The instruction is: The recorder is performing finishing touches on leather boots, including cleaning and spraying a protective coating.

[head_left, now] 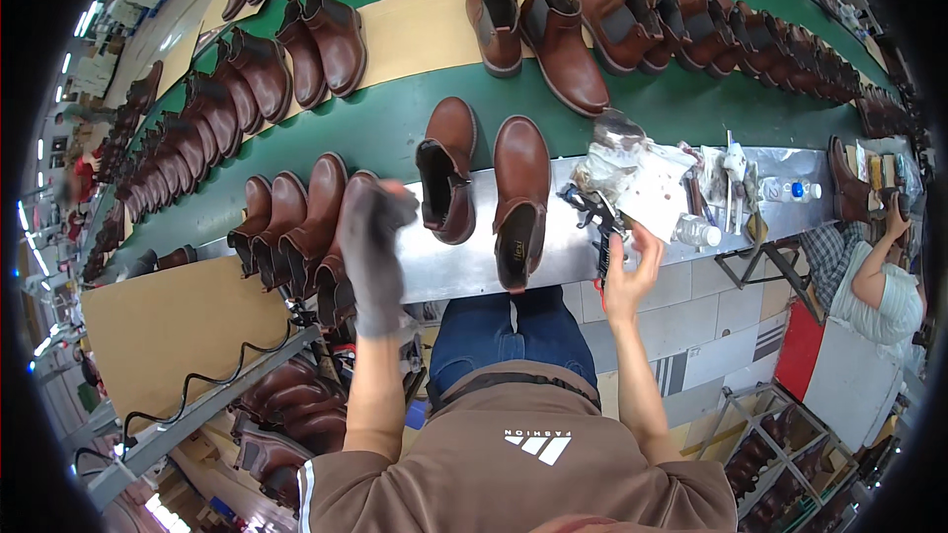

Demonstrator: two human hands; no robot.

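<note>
Two brown ankle boots stand in front of me on the metal bench edge: a left boot (449, 163) and a right boot (521, 173), both with their openings toward me. My left hand (373, 247), in a grey glove, is raised beside the left boot and over a row of brown boots (311, 207). Motion smears its fingers. My right hand (635, 271) is bare, thumb and fingers apart, next to a black tool (600, 222) with a bit of red at its lower end. Stained white cloths (627, 173) lie just beyond that hand.
Long rows of brown boots (711, 30) line the green conveyor (415, 39). A clear bottle (697, 231) and brushes (733, 183) lie at the right. A brown board (183, 321) with a black cable stands left. Another person (874, 281) works at far right.
</note>
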